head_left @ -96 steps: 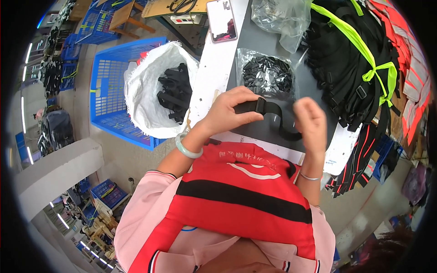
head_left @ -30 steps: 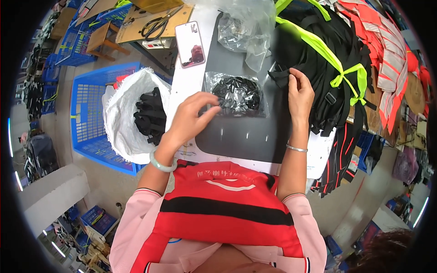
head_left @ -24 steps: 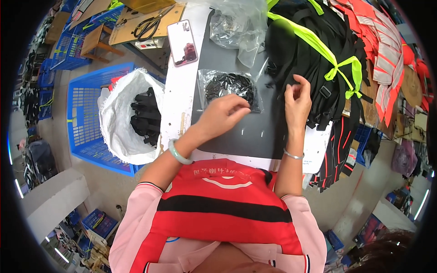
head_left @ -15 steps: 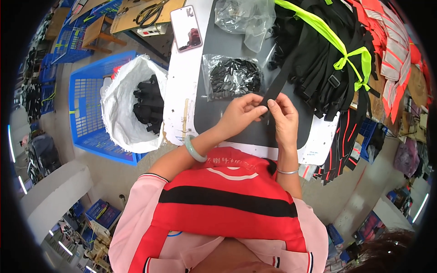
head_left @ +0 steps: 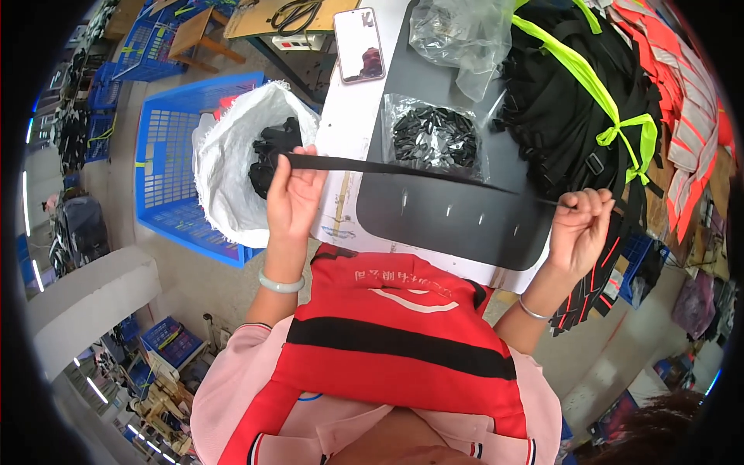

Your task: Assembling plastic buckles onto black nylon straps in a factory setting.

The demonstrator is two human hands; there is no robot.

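Observation:
My left hand (head_left: 296, 194) pinches one end of a long black strap (head_left: 403, 170), out over the white sack. My right hand (head_left: 580, 226) grips the other end near the table's right edge. The strap is stretched taut between them, above a dark grey mat (head_left: 457, 209). Behind the strap lies a clear bag of small black buckles (head_left: 434, 139).
A white sack (head_left: 232, 174) with black pieces stands in a blue crate (head_left: 167, 155) at my left. A phone (head_left: 359, 44), scissors (head_left: 294, 12) and a crumpled clear bag (head_left: 465, 31) lie at the back. A heap of black straps with a neon yellow tie (head_left: 589, 85) fills the right side.
My hands were together at the mat's front edge half a second ago. They have spread wide apart, left hand going left and right hand right, pulling the strap straight.

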